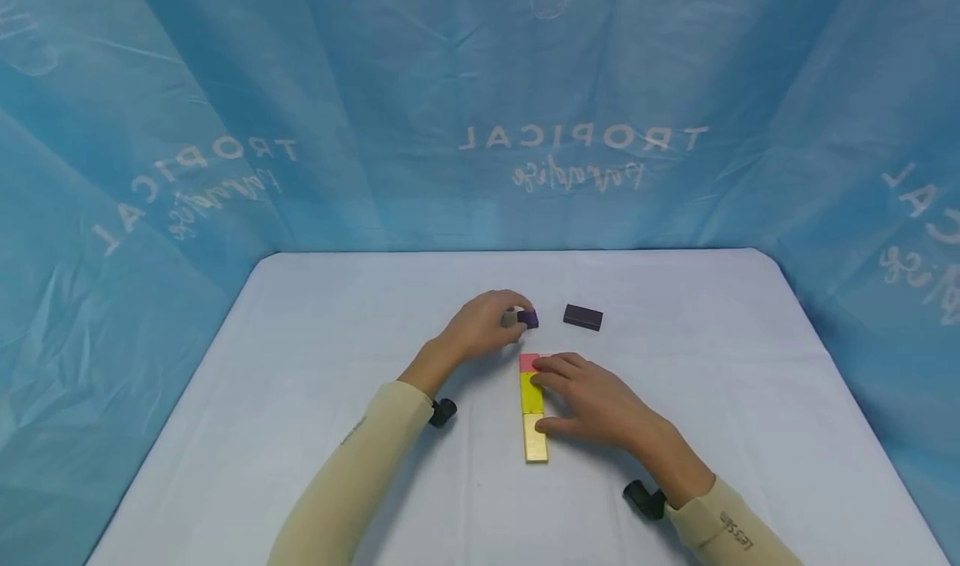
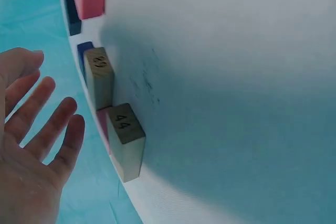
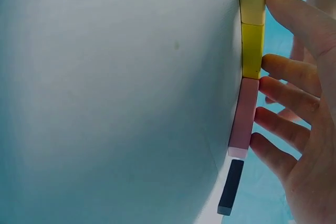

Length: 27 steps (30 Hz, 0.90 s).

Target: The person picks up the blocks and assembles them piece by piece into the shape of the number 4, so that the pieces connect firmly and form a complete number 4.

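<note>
In the head view, my left hand [image 1: 483, 324] arches over a purple block [image 1: 528, 319] and a pale wooden block [image 1: 510, 318]. The left wrist view has its fingers spread beside two upright wooden blocks, one marked 44 [image 2: 126, 135], the other bearing a number that is hard to read [image 2: 100, 77]. Bits of blue and pink show behind them. My right hand [image 1: 596, 399] lies along a straight row of a pink block [image 1: 528, 363], a yellow block [image 1: 532, 393] and a pale gold block [image 1: 536, 441]. Its fingertips rest on their right side.
A dark block [image 1: 582, 317] lies by itself beyond the row, right of the purple one. The white cloth-covered table [image 1: 300, 333] has its far edge against a blue printed curtain [image 1: 450, 174], which also hangs at both sides.
</note>
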Available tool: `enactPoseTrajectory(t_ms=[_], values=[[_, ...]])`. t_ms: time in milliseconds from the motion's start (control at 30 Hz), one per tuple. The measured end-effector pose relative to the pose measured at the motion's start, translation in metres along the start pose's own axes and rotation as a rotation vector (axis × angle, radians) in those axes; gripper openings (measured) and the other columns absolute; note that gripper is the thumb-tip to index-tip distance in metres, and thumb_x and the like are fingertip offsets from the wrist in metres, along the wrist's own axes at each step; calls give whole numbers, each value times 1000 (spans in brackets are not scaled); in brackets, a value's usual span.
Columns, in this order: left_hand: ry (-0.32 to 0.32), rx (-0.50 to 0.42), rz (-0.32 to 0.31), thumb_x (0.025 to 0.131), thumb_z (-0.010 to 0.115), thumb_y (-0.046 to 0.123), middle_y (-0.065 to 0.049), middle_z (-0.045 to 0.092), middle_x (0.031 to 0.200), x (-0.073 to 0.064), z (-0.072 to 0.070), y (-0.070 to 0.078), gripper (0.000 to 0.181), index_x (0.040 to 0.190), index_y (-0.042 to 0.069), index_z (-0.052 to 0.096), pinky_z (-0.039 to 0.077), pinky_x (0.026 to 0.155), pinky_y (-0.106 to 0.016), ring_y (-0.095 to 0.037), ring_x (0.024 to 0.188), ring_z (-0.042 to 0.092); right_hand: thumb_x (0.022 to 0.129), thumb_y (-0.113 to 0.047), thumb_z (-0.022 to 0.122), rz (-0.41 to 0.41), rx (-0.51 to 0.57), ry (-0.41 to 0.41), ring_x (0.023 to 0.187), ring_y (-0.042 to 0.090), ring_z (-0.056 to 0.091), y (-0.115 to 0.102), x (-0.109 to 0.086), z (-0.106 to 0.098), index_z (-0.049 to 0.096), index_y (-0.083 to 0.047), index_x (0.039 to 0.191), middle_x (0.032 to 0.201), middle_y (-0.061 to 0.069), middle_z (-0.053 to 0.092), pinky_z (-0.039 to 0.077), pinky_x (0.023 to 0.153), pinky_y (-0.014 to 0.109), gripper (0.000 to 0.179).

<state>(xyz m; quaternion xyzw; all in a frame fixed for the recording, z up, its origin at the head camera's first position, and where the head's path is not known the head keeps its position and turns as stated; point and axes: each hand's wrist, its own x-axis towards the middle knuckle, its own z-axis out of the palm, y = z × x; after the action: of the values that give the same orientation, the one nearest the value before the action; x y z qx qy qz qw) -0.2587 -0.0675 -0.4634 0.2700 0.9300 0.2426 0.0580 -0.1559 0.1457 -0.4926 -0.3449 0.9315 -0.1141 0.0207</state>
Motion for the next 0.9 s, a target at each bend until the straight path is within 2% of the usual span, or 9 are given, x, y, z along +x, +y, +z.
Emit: enactPoseTrajectory(t_ms=[167, 333, 667, 767, 900], values=[[-26, 18, 10, 90, 67, 28, 4, 61, 122, 13, 1, -1, 33, 122, 20, 64, 45, 94, -35, -17, 102, 55, 80, -62, 65, -4, 12, -5, 131, 16, 36, -1, -1, -1, 59, -25, 132, 145, -6, 43, 37, 103, 41, 64], [-24, -88, 10, 89, 67, 29, 0, 62, 122, 25, 4, 4, 34, 122, 18, 64, 49, 88, -36, -19, 104, 57, 81, -62, 64, -7, 23, -15, 131, 17, 36, -2, -3, -2, 59, -23, 132, 145, -6, 43, 37, 104, 41, 64], [-61, -212, -88, 88, 68, 35, -3, 61, 118, 41, 10, 7, 38, 123, 20, 63, 53, 63, -28, -15, 93, 55, 82, -62, 63, -9, 20, -11, 132, 16, 35, -2, -3, -2, 58, -23, 132, 145, -6, 43, 36, 104, 41, 63], [-65, -234, -95, 86, 69, 36, -2, 61, 118, 47, 11, 9, 39, 122, 20, 63, 52, 68, -30, -16, 97, 55, 82, -62, 63, 1, 20, -21, 132, 16, 35, -2, -2, -2, 58, -24, 133, 145, -6, 43, 36, 105, 41, 64], [-63, -197, -91, 85, 71, 34, 2, 62, 116, 55, 14, 8, 38, 120, 20, 64, 49, 82, -32, -15, 102, 55, 82, -62, 63, 10, 25, -21, 132, 16, 35, -2, -2, -3, 58, -24, 134, 145, -7, 42, 36, 105, 42, 64]])
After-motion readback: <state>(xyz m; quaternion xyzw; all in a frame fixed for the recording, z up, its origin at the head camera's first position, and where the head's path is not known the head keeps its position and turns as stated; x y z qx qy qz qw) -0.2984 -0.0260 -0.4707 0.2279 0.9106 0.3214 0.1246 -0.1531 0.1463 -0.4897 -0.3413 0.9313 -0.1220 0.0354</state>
